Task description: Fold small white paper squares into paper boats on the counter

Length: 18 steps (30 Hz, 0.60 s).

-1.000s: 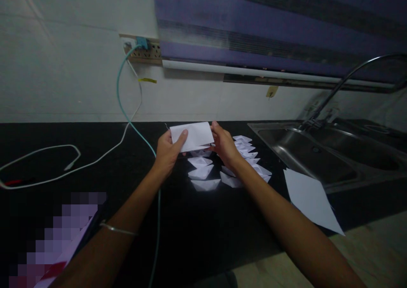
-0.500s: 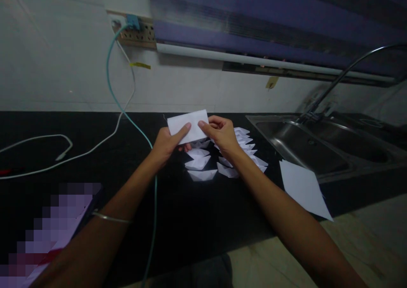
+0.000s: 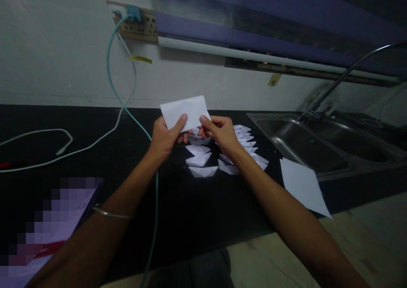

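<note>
A folded sheet of white paper [image 3: 186, 109] is held up in front of me, above the counter. My left hand [image 3: 165, 136] pinches its lower left part, thumb on the near face and fingers behind. At its lower right corner my right hand [image 3: 221, 131] grips it between thumb and fingers. Below and behind the hands, several white paper boats [image 3: 203, 171] stand in rows on the black counter [image 3: 203, 211]. My right hand and forearm hide part of the right-hand rows [image 3: 246, 144].
Flat white sheets [image 3: 303, 186] lie by the metal sink [image 3: 295, 146] with its curved tap [image 3: 337, 80]. A teal cable [image 3: 156, 211] runs down past my left forearm from the wall socket [image 3: 140, 25]. A white cable [image 3: 95, 141] and a purple-white item [image 3: 70, 224] lie left.
Both hands have raised the folded paper slightly, and its top edge now sits higher and a little further left. More of its near face shows. The view has shifted slightly.
</note>
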Each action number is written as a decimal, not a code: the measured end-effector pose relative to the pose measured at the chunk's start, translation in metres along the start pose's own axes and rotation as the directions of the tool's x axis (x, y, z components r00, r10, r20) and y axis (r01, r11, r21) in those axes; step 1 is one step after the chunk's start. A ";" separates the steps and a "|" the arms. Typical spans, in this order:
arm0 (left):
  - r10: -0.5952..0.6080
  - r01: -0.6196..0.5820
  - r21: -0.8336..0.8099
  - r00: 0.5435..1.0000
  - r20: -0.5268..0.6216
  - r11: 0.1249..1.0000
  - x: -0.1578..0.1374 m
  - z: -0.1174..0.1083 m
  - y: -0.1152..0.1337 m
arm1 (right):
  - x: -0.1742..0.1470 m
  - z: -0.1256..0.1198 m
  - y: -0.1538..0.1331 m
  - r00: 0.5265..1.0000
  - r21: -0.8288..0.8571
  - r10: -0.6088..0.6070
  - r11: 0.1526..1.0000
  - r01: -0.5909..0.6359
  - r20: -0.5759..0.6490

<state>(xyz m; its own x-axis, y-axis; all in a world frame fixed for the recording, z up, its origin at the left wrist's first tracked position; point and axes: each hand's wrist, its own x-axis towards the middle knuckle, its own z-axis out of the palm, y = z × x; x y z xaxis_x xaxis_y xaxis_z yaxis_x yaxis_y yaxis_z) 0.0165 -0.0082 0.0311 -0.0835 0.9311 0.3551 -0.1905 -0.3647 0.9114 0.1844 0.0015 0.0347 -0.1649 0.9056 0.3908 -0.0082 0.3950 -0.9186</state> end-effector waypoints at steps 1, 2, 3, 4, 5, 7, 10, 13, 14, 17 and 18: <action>-0.010 0.010 -0.012 1.000 0.013 1.000 0.000 0.000 0.000 | 0.000 0.000 0.000 1.000 -0.007 -0.008 1.000 0.008 -0.008; -0.025 0.026 -0.023 0.999 0.025 0.999 0.001 0.000 0.000 | 0.000 0.000 -0.001 1.000 -0.011 -0.015 1.000 0.015 -0.013; -0.049 0.051 -0.033 0.998 0.039 0.998 0.001 0.000 -0.001 | 0.000 -0.001 -0.001 1.000 -0.013 -0.024 1.000 0.024 -0.017; -0.081 0.083 -0.041 0.995 0.053 0.996 0.002 -0.001 -0.001 | 0.000 -0.001 -0.001 0.999 -0.013 -0.032 0.999 0.032 -0.021; -0.116 0.119 -0.045 0.991 0.067 0.992 0.002 0.000 0.000 | 0.001 -0.002 -0.002 0.999 -0.011 -0.040 0.999 0.039 -0.025; -0.170 0.174 -0.032 0.980 0.102 0.984 0.002 0.000 0.000 | 0.002 -0.003 -0.002 0.998 -0.005 -0.046 0.999 0.046 -0.035; -0.171 0.164 0.057 0.970 0.173 0.985 0.002 0.000 0.002 | 0.003 -0.004 -0.001 0.997 -0.003 -0.034 0.999 0.034 -0.065; -0.132 0.090 0.173 0.959 0.252 0.981 0.000 -0.001 0.003 | 0.005 -0.003 -0.002 0.996 0.013 -0.022 1.000 0.024 -0.089; -0.118 0.064 0.203 0.956 0.268 0.977 0.000 -0.002 0.003 | 0.005 -0.003 -0.002 0.996 0.025 -0.019 0.999 0.021 -0.093; -0.068 -0.013 0.270 0.954 0.291 0.963 -0.002 -0.003 0.003 | 0.003 0.001 -0.004 0.995 0.061 0.017 0.998 -0.012 -0.096; -0.055 -0.036 0.289 0.952 0.301 0.956 -0.002 -0.003 0.003 | 0.001 0.003 -0.005 0.995 0.066 0.038 0.997 -0.032 -0.090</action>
<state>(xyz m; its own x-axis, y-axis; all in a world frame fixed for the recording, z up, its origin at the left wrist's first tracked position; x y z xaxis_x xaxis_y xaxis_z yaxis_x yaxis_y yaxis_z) 0.0135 -0.0114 0.0323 0.2251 0.9091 0.3506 0.1040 -0.3802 0.9190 0.1809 0.0005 0.0392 -0.0761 0.9301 0.3593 -0.0683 0.3546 -0.9325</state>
